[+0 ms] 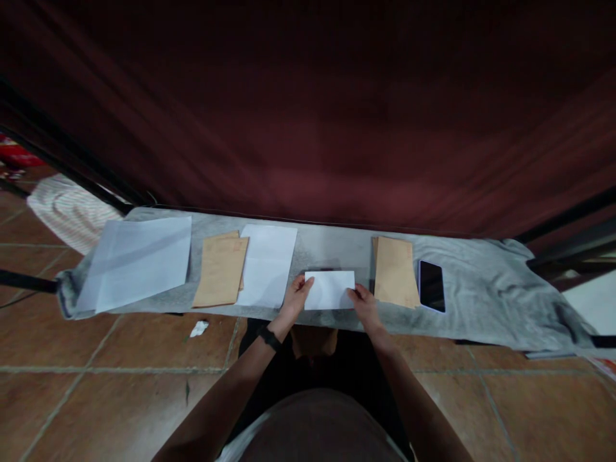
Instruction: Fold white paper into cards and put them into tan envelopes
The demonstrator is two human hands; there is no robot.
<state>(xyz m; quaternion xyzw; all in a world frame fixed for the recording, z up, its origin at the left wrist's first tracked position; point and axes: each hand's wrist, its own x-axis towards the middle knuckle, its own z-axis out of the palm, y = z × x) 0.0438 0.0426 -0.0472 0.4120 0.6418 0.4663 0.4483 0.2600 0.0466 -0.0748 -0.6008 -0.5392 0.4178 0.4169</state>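
Observation:
A small white rectangle of paper (330, 292), which looks folded, is held level between both hands over the grey cloth. My left hand (297, 296) grips its left edge, thumb on top and fingers beneath. At the right edge my right hand (364, 304) pinches it the same way. Just left of my left hand lies a white sheet (268, 263) with a faint crease. Brown envelopes (220, 273) overlap that sheet's left side. To the right of my right hand is another stack of brown envelopes (395, 273).
A long narrow surface covered with grey cloth (491, 289) runs across the view. Large white sheets (144, 263) lie at its left. A phone (432, 286) with a dark screen rests beside the right envelopes. Behind hangs a dark red curtain (337, 141). Crumpled white paper (199, 328) lies on the tiled floor.

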